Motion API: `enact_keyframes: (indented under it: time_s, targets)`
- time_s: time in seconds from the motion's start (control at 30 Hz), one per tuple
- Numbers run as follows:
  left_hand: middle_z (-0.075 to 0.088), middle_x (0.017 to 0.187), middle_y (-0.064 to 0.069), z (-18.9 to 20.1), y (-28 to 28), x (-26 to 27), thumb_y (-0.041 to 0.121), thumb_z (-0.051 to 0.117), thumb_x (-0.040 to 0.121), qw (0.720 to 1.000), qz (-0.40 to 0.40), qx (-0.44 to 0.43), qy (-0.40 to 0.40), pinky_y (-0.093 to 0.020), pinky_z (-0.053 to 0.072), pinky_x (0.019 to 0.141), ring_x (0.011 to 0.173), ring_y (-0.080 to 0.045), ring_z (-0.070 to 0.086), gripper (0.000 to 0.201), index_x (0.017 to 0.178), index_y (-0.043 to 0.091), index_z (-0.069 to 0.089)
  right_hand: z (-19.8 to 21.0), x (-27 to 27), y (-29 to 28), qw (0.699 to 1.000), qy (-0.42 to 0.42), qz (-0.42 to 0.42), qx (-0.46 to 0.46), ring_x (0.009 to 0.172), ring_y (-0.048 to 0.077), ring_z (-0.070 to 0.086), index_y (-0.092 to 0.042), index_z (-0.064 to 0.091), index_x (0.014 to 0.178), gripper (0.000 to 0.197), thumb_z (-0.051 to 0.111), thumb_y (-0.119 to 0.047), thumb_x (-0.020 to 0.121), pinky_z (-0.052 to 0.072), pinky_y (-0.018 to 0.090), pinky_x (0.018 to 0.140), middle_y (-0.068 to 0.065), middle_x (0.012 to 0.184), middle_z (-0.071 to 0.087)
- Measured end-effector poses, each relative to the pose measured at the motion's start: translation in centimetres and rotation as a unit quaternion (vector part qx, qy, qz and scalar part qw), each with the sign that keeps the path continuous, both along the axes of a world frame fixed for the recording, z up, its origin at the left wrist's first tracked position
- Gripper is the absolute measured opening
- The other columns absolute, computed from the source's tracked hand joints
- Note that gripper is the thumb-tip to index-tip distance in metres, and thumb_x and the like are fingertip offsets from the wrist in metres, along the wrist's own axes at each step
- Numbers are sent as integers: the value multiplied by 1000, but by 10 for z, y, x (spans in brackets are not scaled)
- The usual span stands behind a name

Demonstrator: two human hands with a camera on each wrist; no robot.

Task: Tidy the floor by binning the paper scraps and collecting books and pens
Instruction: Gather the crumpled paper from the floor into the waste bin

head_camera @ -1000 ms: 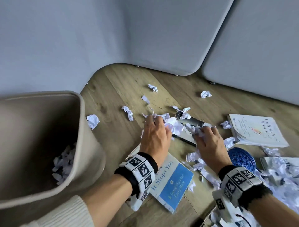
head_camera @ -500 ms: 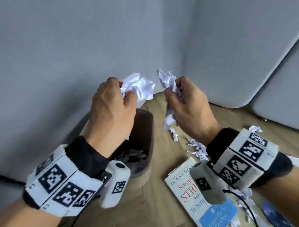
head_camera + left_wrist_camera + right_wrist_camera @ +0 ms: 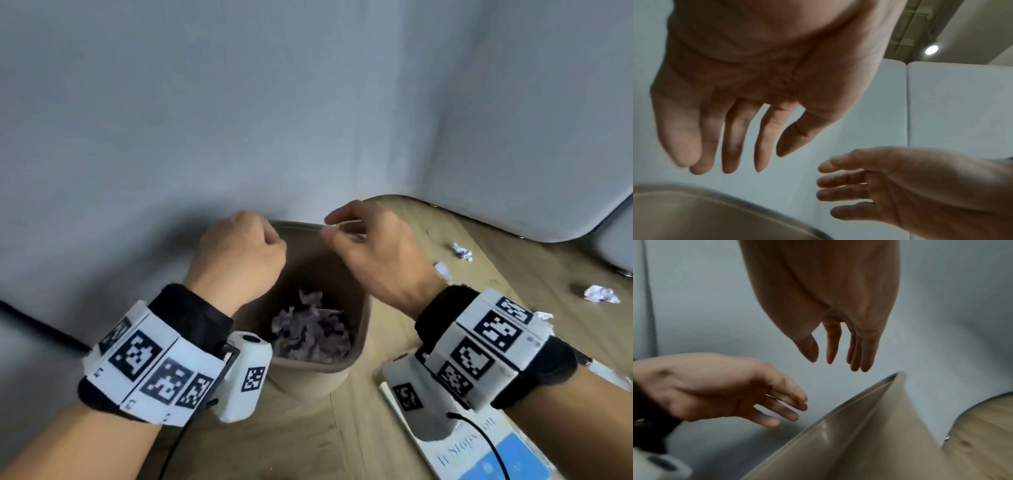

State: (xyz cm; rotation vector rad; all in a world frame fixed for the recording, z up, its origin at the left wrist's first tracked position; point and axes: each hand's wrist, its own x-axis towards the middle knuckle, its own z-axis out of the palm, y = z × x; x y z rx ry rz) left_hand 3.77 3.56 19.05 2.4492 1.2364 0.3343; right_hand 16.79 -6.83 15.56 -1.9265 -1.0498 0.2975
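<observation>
At the centre of the frame, above the bin (image 3: 310, 371): left hand (image 3: 236, 262) and right hand (image 3: 373, 260), fingers spread and holding nothing. Inside, a heap of paper scraps (image 3: 310, 330). Binning step, probably mid-way. At right on the floor (image 3: 496, 274), more scraps (image 3: 601, 294) and a book (image 3: 479, 448). Next, likely: reach back there, gather another handful.

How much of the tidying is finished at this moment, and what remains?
Done: a heap of paper scraps lies in the bin. In hand: nothing; the left hand and right hand are above the bin, fingers open. Left: crumpled scraps on the floor, and the book is not collected. No pens are visible.
</observation>
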Motion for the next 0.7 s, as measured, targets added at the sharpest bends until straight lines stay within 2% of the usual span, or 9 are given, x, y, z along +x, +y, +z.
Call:
enact_keyframes:
  time_s: [0.07, 0.1, 0.17, 0.23, 0.33, 0.43, 0.53, 0.6, 0.7]
  targets:
    - [70, 87, 8, 8, -20, 13, 28, 56, 85, 998, -32, 3, -59, -26, 50, 75, 86, -17, 64, 15, 84, 23, 70, 1, 21, -15, 998, -3, -59, 33, 85, -1, 62, -25, 67, 91, 10, 60, -31, 87, 42, 3, 71, -5, 98, 65]
    - [69, 84, 11, 10, -34, 20, 31, 57, 83, 994, -57, -4, -91, -26, 52, 75, 83, -12, 64, 14, 83, 25, 69, -1, 33, -25, 995, -10, -88, 36, 81, -1, 61, -22, 66, 88, 9, 60, -28, 88, 41, 3, 66, -6, 95, 65]
    - [67, 81, 11, 7, -70, 36, 33, 58, 83, 982, -118, -37, -144, -22, 51, 74, 78, -6, 62, 11, 84, 25, 66, -15, 57, -48, 990, -11, -138, 14, 78, 6, 62, -19, 65, 85, 8, 60, -25, 87, 44, 13, 65, -4, 91, 67]
    - [63, 90, 8, -15, -108, 55, 31, 59, 86, 965, -192, -71, -165, -22, 46, 78, 83, -9, 59, 9, 92, 24, 62, -40, 82, -74, 983, -10, -180, -45, 80, 16, 63, -17, 66, 84, 9, 61, -25, 85, 45, 25, 70, 0, 91, 68]
    - [46, 110, -1, -75, -152, 85, 27, 56, 89, 956, -241, -133, -103, -22, 39, 87, 98, -18, 50, 22, 108, 18, 51, -84, 110, -123, 964, -26, -201, -170, 88, 22, 63, -15, 67, 91, 12, 62, -24, 84, 41, 26, 72, 5, 96, 65]
    - [42, 120, -10, -143, -163, 108, 28, 53, 89, 959, -203, -196, 23, -33, 38, 99, 114, -27, 42, 29, 111, 10, 47, -122, 118, -170, 933, -35, -157, -321, 99, 25, 58, -14, 60, 112, 29, 62, -28, 87, 41, 27, 77, 9, 110, 60]
    - [36, 129, -13, -197, -156, 130, 35, 56, 89, 966, -125, -191, 119, -37, 39, 97, 122, -30, 37, 43, 119, 8, 42, -149, 114, -198, 899, -29, -107, -424, 115, 28, 53, -15, 42, 133, 52, 61, -32, 89, 42, 33, 94, 12, 124, 49]
    - [35, 131, -14, -220, -146, 146, 39, 59, 87, 977, -67, -159, 129, -41, 44, 92, 122, -30, 38, 51, 122, 7, 40, -163, 112, -202, 885, -41, -92, -454, 122, 29, 48, -16, 31, 141, 65, 62, -36, 88, 41, 35, 98, 12, 131, 43]
    - [36, 130, -14, -246, -129, 174, 47, 62, 83, 990, 2, -96, 106, -43, 45, 88, 119, -30, 39, 59, 122, 7, 41, -180, 118, -193, 890, -91, -87, -437, 124, 27, 44, -20, 22, 144, 78, 65, -45, 84, 44, 38, 99, 9, 135, 35]
